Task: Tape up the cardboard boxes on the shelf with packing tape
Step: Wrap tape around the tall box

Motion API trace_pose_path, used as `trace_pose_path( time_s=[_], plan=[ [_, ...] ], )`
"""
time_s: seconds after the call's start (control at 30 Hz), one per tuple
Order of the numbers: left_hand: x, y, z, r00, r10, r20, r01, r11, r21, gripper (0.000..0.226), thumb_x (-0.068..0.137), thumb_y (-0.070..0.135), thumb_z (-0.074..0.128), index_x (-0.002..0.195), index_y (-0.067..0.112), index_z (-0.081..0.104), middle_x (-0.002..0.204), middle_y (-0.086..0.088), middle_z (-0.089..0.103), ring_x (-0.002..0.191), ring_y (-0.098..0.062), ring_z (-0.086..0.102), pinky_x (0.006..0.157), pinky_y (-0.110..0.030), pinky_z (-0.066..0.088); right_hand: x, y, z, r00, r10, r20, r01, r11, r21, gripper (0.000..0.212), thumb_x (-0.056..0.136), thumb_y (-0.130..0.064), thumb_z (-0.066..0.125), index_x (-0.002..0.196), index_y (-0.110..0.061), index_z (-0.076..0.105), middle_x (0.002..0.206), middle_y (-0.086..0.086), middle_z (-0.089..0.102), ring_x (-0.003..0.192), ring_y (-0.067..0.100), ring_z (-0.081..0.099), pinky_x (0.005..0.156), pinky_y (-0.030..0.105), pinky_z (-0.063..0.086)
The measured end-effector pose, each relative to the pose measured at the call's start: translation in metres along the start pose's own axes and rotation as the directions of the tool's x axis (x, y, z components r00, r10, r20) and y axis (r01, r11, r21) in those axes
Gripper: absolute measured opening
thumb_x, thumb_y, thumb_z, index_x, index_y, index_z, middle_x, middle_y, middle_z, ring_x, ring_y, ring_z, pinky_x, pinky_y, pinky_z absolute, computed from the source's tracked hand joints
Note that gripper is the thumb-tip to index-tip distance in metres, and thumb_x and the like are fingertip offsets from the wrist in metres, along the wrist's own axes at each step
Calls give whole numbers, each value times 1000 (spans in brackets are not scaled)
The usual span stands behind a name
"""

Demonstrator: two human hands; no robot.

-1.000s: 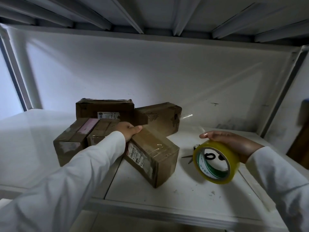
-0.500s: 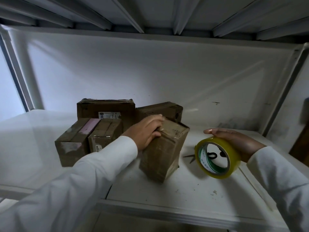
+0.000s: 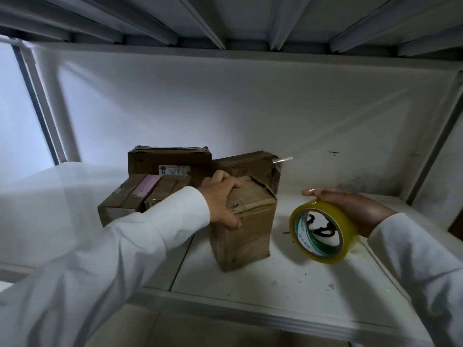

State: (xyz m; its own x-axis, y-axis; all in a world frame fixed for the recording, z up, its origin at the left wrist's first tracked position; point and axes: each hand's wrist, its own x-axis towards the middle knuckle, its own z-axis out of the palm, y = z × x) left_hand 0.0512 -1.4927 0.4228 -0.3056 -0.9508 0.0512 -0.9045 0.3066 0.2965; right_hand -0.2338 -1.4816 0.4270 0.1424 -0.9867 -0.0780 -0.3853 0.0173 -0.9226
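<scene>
A brown cardboard box [image 3: 246, 229] stands on end in the middle of the white shelf [image 3: 288, 291]. My left hand [image 3: 221, 200] grips its top left edge, fingers over the top and thumb on the near face. To the right, my right hand [image 3: 350, 206] holds a roll of yellowish packing tape [image 3: 323, 231] by its far rim, tilted above the shelf. Several other cardboard boxes [image 3: 170, 162] sit stacked behind and to the left.
Black-handled scissors [image 3: 323, 227] lie on the shelf and show through the tape roll's hole. The white back wall is close behind the boxes. An upper shelf's ribbed underside hangs overhead. Shelf posts [image 3: 436, 139] stand at both sides.
My left hand has tipped the front box from lying flat up onto its end. My right hand with the tape roll has barely shifted.
</scene>
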Motion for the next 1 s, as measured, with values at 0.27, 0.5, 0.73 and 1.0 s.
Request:
trace_pose_path(
  time_s=[0.27, 0.5, 0.73, 1.0],
  plan=[
    [-7, 19, 15, 953, -288, -95, 279, 955, -101, 97, 69, 84, 46, 147, 31, 21, 148, -2, 18, 135, -34, 27, 106, -50, 35, 0, -1, 2, 1000, -6, 18, 6, 1000, 13, 22, 93, -33, 52, 101, -32, 72, 108, 6, 69, 103, 32, 63, 97, 48, 48],
    [-1, 38, -23, 993, -110, -46, 111, 994, 11, 73, 66, 80, 56, 121, 32, 54, 140, -3, 34, 127, -29, 38, 105, -44, 35, 1, -4, 1, 1000, 28, -5, -27, 998, 59, 23, 93, -35, 52, 104, -27, 72, 108, 6, 70, 103, 31, 63, 95, 47, 49],
    [21, 28, -14, 983, -47, 176, 23, 991, 134, 108, 70, 53, 75, 151, 30, 7, 155, -6, 17, 142, -29, 15, 112, -40, 22, -14, -4, -6, 998, 61, -5, -61, 998, 29, 21, 95, -28, 48, 103, -25, 68, 93, 0, 70, 78, 15, 66, 55, 20, 53],
    [16, 18, -19, 928, -201, 315, 158, 975, 155, 120, 67, 66, 68, 149, 33, -14, 160, -5, -5, 146, -31, 0, 116, -46, 10, -14, 0, -8, 997, 82, -9, -81, 996, 38, 20, 97, -27, 46, 102, -25, 66, 88, -3, 68, 68, 11, 65, 52, 21, 49]
  ],
)
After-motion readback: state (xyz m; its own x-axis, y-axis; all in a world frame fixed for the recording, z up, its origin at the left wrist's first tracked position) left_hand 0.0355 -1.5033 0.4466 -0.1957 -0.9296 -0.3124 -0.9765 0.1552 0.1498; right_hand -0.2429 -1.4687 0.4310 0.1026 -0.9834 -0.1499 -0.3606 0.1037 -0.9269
